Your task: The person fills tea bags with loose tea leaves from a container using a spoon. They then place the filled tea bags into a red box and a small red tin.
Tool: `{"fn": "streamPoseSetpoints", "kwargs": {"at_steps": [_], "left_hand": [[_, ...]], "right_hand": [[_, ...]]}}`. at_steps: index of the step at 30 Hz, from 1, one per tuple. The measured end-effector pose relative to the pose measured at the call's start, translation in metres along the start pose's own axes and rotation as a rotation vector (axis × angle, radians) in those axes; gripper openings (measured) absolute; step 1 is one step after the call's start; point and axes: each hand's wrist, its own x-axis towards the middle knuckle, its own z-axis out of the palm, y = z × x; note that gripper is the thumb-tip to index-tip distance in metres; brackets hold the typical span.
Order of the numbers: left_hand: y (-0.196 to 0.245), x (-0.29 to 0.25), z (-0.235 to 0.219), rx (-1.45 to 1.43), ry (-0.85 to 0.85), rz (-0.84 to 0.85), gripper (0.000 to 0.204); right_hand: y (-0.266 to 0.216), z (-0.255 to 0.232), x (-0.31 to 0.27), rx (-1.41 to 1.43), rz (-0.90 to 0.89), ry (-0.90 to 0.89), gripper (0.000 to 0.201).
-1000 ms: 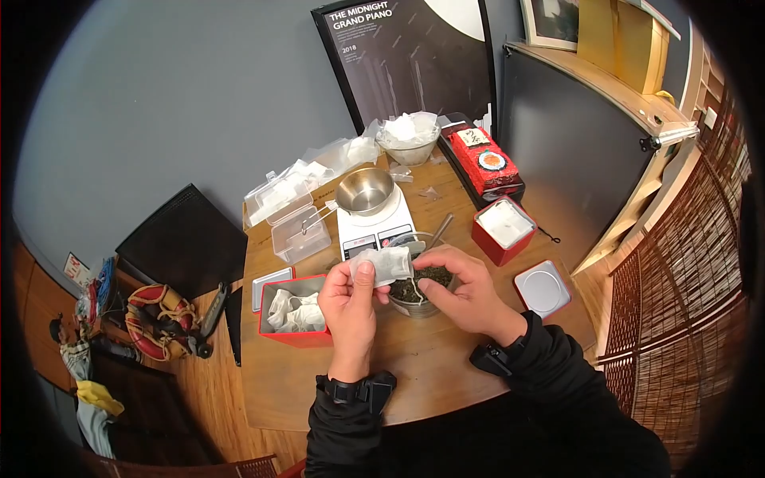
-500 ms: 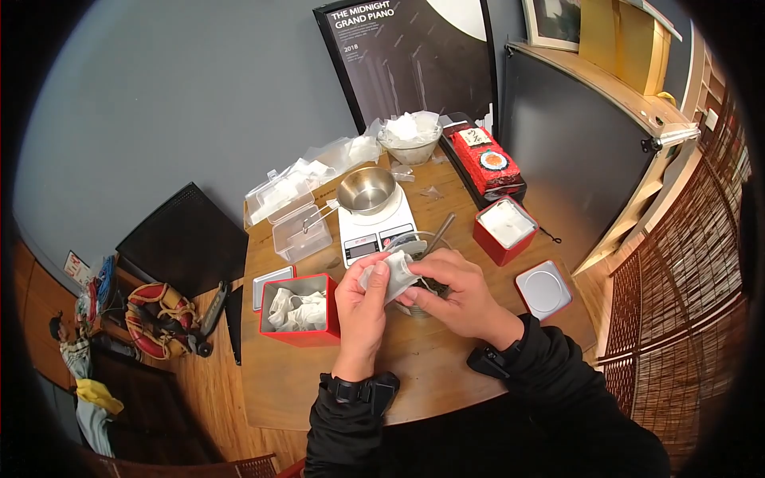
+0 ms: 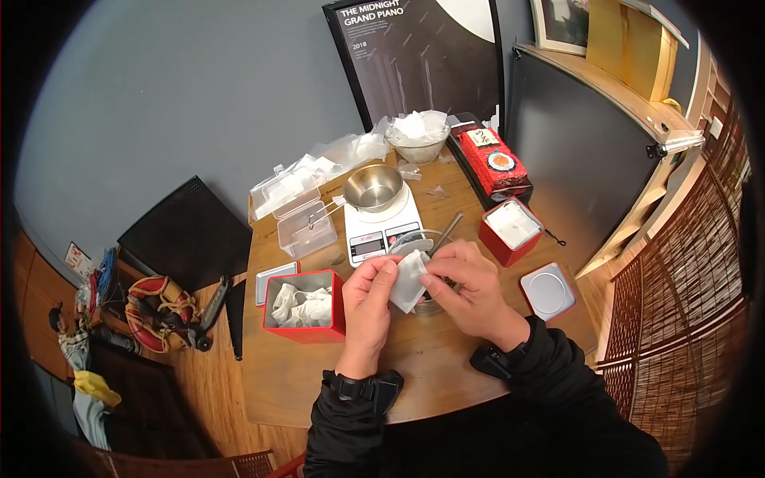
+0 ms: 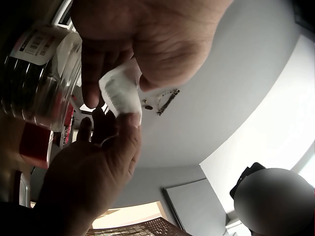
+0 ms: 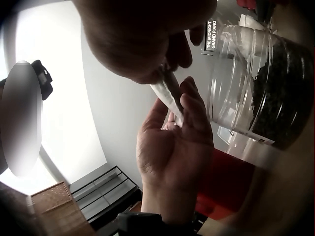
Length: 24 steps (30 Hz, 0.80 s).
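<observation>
A small white tea bag (image 3: 409,284) is held between both hands above the clear plastic jar (image 5: 231,83) of dark tea leaves (image 5: 283,93). My left hand (image 3: 368,309) pinches one side of the bag between thumb and fingers. At its upper end, the right hand (image 3: 472,293) pinches the bag's mouth with thumb and fingertips. In the left wrist view a darker filling shows through the bag (image 4: 120,93). A metal spoon handle (image 3: 450,231) sticks up behind the right hand. Both hands hide most of the jar in the head view.
On the left stands a red tin (image 3: 304,328) of white bags, a clear plastic box (image 3: 307,231) behind it. A kitchen scale (image 3: 382,229) carries a steel pan (image 3: 374,188). To the right are another red tin (image 3: 498,248), a lid (image 3: 548,291) and a red package (image 3: 496,163).
The bag has turned from lying sideways to standing with its mouth upward. The right hand has come in from beside its opening and now pinches its upper end. The view has shifted slightly.
</observation>
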Motion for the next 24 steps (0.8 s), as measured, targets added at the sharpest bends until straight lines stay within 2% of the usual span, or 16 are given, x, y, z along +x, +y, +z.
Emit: {"fn": "streamPoseSetpoints", "kwargs": {"at_steps": [2, 4, 10, 13, 17, 19, 24], "left_hand": [[-0.003, 0.001, -0.005, 0.037, 0.008, -0.004, 0.023], [0.000, -0.002, 0.000, 0.020, 0.012, -0.002, 0.022], [-0.005, -0.002, -0.006, 0.090, 0.009, 0.060, 0.018], [-0.004, -0.003, -0.007, 0.130, 0.029, 0.073, 0.018], [0.000, -0.003, -0.001, 0.147, 0.022, 0.108, 0.019], [0.000, -0.002, -0.003, 0.153, 0.009, 0.115, 0.019], [0.002, -0.002, -0.001, 0.183, 0.017, 0.132, 0.019]], "right_hand": [[-0.002, 0.000, 0.002, -0.044, -0.030, 0.024, 0.015], [-0.003, -0.001, 0.004, -0.142, -0.143, -0.009, 0.015], [-0.003, -0.001, 0.002, -0.130, -0.193, 0.008, 0.018], [-0.002, 0.001, -0.001, -0.058, -0.118, -0.028, 0.024], [0.005, 0.001, -0.003, -0.016, -0.144, -0.041, 0.028], [0.006, 0.002, -0.004, 0.035, -0.100, -0.051, 0.028], [0.002, -0.002, -0.002, 0.001, -0.084, -0.103, 0.029]]}}
